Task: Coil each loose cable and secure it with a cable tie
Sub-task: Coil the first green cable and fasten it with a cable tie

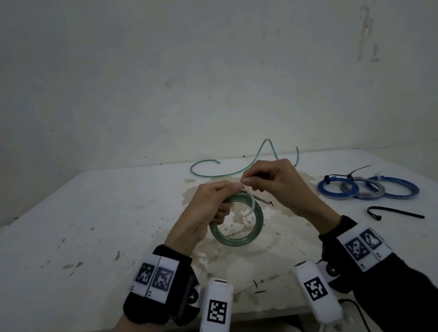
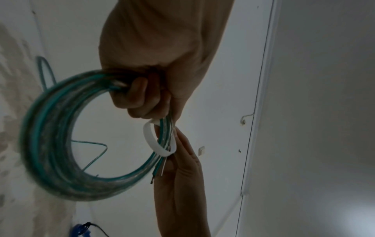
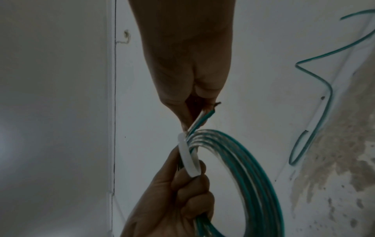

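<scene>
Left hand grip clenched around a green coil of glossy, translucent plastic-sheathed cable, several turns bunched in a round hoop, held up off the bench; the hoop hangs below and to the right of that grip in the head view. A white cable tie, a flat, smooth plastic strap, is looped loosely around the bundled strands just beside the left grip; the loop is slack, with a visible gap between strap and cable. Right hand grip pinches at the tie's end, thumb and fingertips pressed together right next to the left thumb; the right wrist view shows the pinch close on thin green and white strands at the coil's top, with a short stripped wire end poking out by the fingers. Beyond both grips, at the far bench edge, a loose green cable lies uncoiled in a wavy, kinked line, partly lifted off the surface. To the right of the right grip lie blue coils, round and flat, with a grey coil overlapping between them; black ties show on them. Nearer than those, a spare black cable tie lies straight and flat on the bench. Bench top is white, matte and rough, with a large patchy beige stain under the grips and dark specks. Wall behind is plain white and scuffed.
</scene>
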